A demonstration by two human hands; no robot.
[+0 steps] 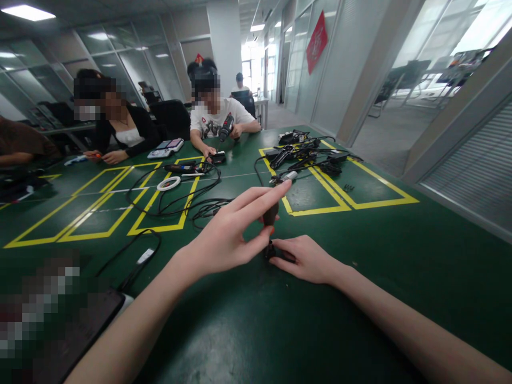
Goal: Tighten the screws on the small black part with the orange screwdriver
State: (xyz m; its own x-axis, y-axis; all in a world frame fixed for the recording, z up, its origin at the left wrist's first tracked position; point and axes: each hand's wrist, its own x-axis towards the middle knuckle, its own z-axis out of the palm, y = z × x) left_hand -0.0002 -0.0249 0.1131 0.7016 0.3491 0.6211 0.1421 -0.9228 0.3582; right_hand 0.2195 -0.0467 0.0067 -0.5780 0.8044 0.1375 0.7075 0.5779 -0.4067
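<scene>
My left hand [230, 234] hovers over the green table [360, 256]. Its thumb and a bent finger pinch a small dark object [271, 214] with an orange bit at its base, while the index finger points forward. My right hand [306, 260] rests on the table just to the right. Its fingertips are closed on a small black part [269, 249] directly under the pinched object. What the two pieces are I cannot make out.
Black cables [176, 200] and a white ring [168, 183] lie inside yellow taped boxes ahead on the left. A pile of black chargers and cords [308, 154] sits ahead on the right. Two people sit across the table, one holding a dark tool [226, 127]. A dark device [80, 325] lies near left.
</scene>
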